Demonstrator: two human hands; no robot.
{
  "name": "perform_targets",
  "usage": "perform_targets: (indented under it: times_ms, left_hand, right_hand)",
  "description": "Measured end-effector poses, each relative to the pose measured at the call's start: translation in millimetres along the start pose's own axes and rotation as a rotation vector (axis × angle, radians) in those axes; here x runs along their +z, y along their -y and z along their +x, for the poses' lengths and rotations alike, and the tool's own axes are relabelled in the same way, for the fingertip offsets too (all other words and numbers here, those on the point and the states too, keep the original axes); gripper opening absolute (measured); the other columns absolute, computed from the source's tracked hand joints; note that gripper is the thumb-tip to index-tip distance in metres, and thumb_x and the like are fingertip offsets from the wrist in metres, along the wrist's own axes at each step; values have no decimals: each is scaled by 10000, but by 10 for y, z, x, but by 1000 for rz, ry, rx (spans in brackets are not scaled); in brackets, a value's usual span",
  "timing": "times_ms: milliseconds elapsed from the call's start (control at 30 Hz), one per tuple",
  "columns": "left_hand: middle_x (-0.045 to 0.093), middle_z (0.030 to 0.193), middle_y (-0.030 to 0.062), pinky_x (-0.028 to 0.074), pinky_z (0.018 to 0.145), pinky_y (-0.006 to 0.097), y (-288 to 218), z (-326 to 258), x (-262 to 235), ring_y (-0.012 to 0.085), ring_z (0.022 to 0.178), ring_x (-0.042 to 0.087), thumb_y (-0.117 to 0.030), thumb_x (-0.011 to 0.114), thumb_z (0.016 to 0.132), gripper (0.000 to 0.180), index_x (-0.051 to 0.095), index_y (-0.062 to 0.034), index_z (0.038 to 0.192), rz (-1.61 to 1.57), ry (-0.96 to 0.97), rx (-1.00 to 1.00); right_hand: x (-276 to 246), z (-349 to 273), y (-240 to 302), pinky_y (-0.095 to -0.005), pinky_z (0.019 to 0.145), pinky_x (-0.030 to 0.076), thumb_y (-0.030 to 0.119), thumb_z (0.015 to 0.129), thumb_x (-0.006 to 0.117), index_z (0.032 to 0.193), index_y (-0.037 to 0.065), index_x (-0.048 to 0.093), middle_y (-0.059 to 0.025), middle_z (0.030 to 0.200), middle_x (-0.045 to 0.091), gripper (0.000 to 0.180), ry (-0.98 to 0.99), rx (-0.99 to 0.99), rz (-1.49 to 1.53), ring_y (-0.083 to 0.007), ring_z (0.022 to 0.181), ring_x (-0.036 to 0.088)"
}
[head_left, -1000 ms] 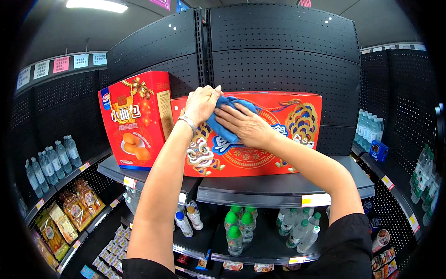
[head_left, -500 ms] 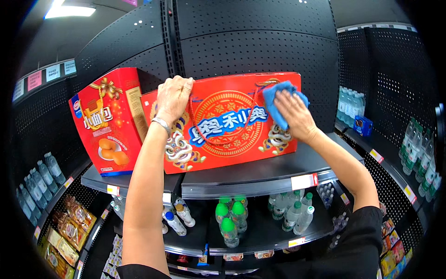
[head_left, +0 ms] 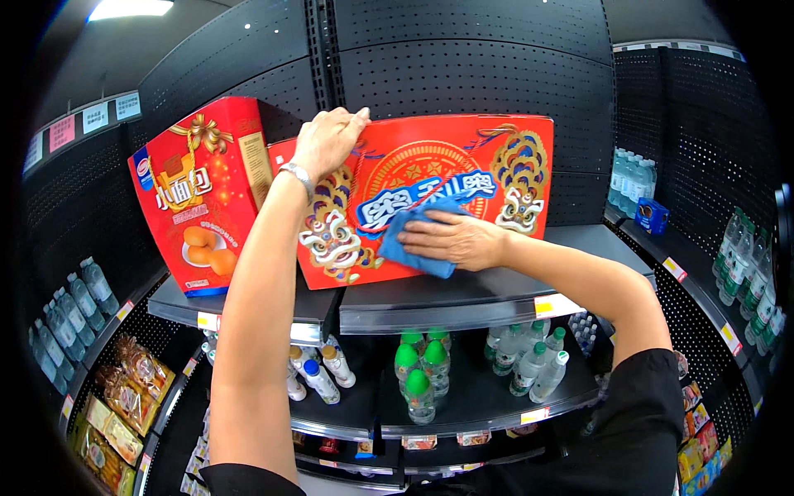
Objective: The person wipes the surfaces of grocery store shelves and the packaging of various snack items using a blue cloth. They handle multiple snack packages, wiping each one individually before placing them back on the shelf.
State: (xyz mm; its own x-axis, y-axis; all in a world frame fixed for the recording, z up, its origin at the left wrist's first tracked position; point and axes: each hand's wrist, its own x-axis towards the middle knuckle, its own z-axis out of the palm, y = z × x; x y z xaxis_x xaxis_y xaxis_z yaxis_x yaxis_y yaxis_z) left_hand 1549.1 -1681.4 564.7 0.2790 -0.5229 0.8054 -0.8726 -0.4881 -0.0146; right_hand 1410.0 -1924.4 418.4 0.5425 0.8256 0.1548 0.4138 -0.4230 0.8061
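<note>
A wide red gift box (head_left: 426, 159) with lion-dance pictures and a cord handle stands on the upper black shelf, tilted back. My left hand (head_left: 329, 147) is closed over its top edge near the left end, fingertips hidden behind the edge. With my right hand (head_left: 456, 241) I press a folded blue cloth (head_left: 404, 241) against the lower middle of the front panel. Fingers lie over the cloth, and part of it bunches out beneath them. Left of the gift box a taller red bread carton (head_left: 192, 211) leans at an angle.
The black shelf (head_left: 430, 299) has a clear front strip with price tags. Green-capped bottles (head_left: 419, 388) and small white bottles (head_left: 321, 382) stand one level below. Side shelves hold water bottles (head_left: 98, 285), bagged bread (head_left: 136, 376) and a small blue packet (head_left: 652, 215).
My right hand and the cloth have slid from the box's upper right corner down and left to its lower middle. My left hand keeps its hold on the top edge.
</note>
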Motion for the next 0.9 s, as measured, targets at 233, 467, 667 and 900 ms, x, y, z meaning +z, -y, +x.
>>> perform_targets:
  times_ms: [233,467,667,900]
  left_hand:
    - [677,1143,131,458,956,489,-172,-25,-69,346,1090,619,-496,351,1027,532,755,-156,1086,57,74,-76]
    - [667,1140,112,438,976,489,-83,-75,34,336,1120,598,-483,364,1028,500,745,-176,1134,105,6,-43]
    - [671,1115,96,452,948,485,-52,-77,0,313,1097,601,-465,392,1022,465,741,-182,1141,159,19,10]
    - [673,958,90,463,856,456,-154,-144,35,309,972,611,-402,463,1009,410,742,-114,1091,113,-129,100]
  right_hand:
    - [208,1496,106,-449,1231,158,335,816,634,1480,51,408,-94,1582,347,757,-311,-112,-119,-239,1497,243]
    - [189,1472,253,-457,1233,173,272,801,647,1483,63,406,-93,1595,327,753,-201,-150,36,-249,1491,264]
    - [-6,62,168,-481,1229,180,119,839,546,1481,89,423,-87,1606,307,654,168,-69,150,-225,1498,249]
    - [-523,-1212,207,-461,1216,231,86,757,660,1446,123,489,-19,1588,351,711,538,252,141,-212,1466,306]
